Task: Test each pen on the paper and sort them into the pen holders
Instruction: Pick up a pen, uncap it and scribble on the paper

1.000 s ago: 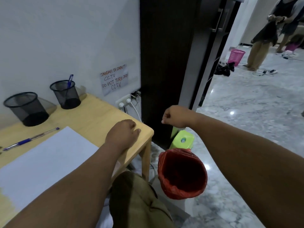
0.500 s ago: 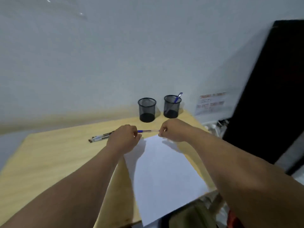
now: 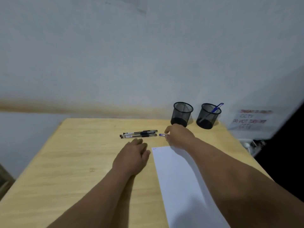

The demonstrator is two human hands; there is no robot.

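Nearest the camera, two bare forearms are seen reaching forward over a light wooden table [image 3: 69, 162]. A white sheet of paper [image 3: 181, 186] lies flat on the table under the right forearm, its far left corner marked with a small blue scribble [image 3: 154, 148]. The left hand [image 3: 131, 157] is laid palm down on the bare wood just left of the paper's far corner, with its fingers relaxed and nothing held in it. Beyond it, the right hand [image 3: 178, 137] is placed past the paper's far edge, and its grip is closed on a blue pen [image 3: 162, 134]: the fingers are curled round the barrel, and only a short blue end is seen sticking out to the left of the hand, close above the table. Just to the left of that end, a small bunch of dark pens [image 3: 139, 134] lies side by side on the wood, lengthwise across the view, with white labels on the barrels; the exact count cannot be told. Farther back, near the wall, two black mesh holders stand upright and slightly apart. In the left holder [image 3: 182, 114] no pen can be made out, while in the right holder [image 3: 208, 116] one blue pen [image 3: 216, 108] is leaned against the rim. On the wall to the right a blurred paper notice [image 3: 251, 120] is fixed.
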